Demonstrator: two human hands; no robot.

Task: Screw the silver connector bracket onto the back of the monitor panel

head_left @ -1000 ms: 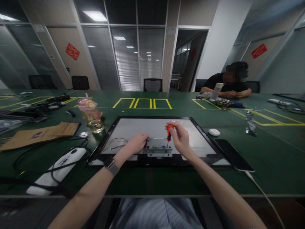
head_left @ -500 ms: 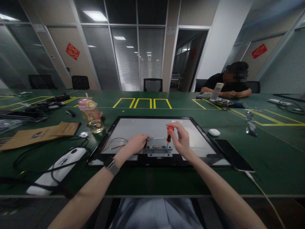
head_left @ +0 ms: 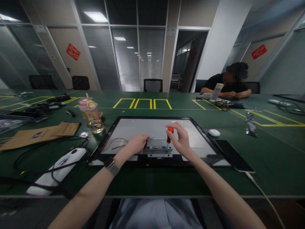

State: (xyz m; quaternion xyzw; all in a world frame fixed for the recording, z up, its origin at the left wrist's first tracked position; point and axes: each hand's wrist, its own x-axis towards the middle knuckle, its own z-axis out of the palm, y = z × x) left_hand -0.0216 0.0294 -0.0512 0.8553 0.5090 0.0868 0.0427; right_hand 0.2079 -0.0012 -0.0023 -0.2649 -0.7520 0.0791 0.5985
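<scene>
A flat display panel point(head_left: 126, 127) with a black frame lies back side up in front of me. At its near edge sits a grey metal bracket point(head_left: 159, 152) with connector ports along its face. My left hand point(head_left: 138, 143) grips the bracket's left end, its fingertips partly hidden behind the edge. A short orange and black screwdriver point(head_left: 169, 135) stands nearly upright, tip down at the bracket's right side. My right hand point(head_left: 181, 138) pinches its handle between thumb and fingers. Thin wires point(head_left: 114, 143) lie loose on the panel left of my left hand.
Left of the panel are a drink bottle point(head_left: 91, 116), a brown paper bag point(head_left: 40, 135) and a white power strip point(head_left: 57, 171) with black cables. To the right lie a white mouse point(head_left: 214, 132) and a phone point(head_left: 234, 155) on a cable. Across the table a person point(head_left: 226, 81) sits.
My right hand's fingers have shifted slightly at the screwdriver's handle. The bracket, the panel and my left hand look unmoved.
</scene>
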